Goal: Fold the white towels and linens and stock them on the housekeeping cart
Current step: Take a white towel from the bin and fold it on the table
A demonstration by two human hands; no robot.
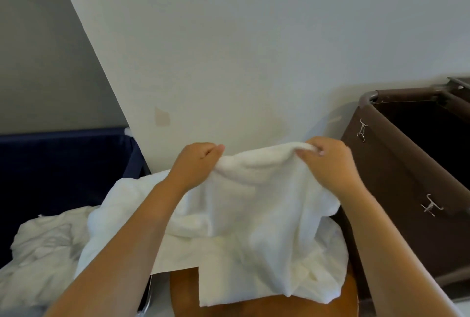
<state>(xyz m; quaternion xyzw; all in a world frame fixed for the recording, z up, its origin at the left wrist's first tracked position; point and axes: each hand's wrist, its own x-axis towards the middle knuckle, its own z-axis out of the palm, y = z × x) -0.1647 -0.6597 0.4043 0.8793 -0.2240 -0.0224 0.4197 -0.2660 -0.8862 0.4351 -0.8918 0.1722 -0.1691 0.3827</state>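
I have the white towel (254,202) lifted by its top edge against the pale wall (254,37). The rest of it hangs down and bunches over a brown wooden surface (254,309) that I take to be a small tabletop or stool. My left hand (195,161) is closed in a pinch on one end of that edge, and my right hand (328,159) is closed on the other end, with the edge sagging a little between them.

To my left, more loose white linen (43,248) lies heaped in a dark blue bin (63,164). To my right stands a brown cloth hamper (407,164) with metal hooks on its side, near the towel but apart from it.

My worry is that the hanging part is crumpled and doubled over, so folding now would likely trap creases or leave the corners uneven. A weak pinch could let one end slip. The lower hem might also slide off the wooden surface toward the floor.
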